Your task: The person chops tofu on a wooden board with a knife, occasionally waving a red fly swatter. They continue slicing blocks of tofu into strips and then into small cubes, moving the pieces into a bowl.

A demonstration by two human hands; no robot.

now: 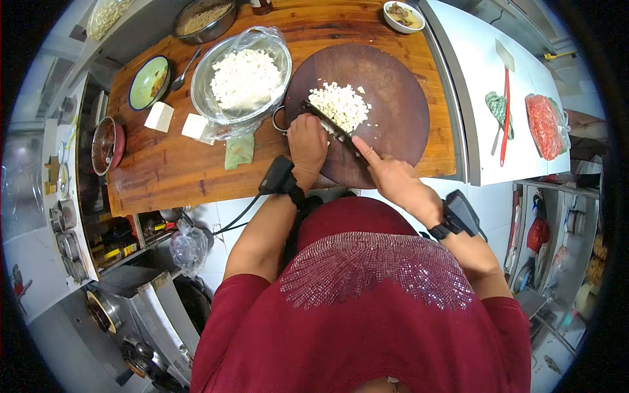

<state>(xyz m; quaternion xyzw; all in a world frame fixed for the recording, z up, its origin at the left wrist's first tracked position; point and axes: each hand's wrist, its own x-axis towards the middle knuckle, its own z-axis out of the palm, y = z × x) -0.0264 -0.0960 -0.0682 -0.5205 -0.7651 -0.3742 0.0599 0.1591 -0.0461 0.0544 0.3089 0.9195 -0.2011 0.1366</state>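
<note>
A round brown chopping board [396,98] lies on the wooden table, with a pile of small white cubes [341,106] on it. My right hand [396,180] is closed round the handle end of a dark knife [337,130], whose blade stands on edge along the near side of the cubes. Beside the blade, at the board's left edge, my left hand [307,141] has its fingers curled and pressed together; what they hold, if anything, is hidden. Left of the board stands a metal bowl [285,59] lined with clear plastic, full of white cubes [246,78].
Two white blocks [159,117] [194,126] and a green cloth [240,150] lie near the metal bowl. Farther left are a green bowl [149,82], a spoon [186,67] and a red bowl [118,145]. A small white bowl [404,26] stands at the back right, beside a white surface [472,78].
</note>
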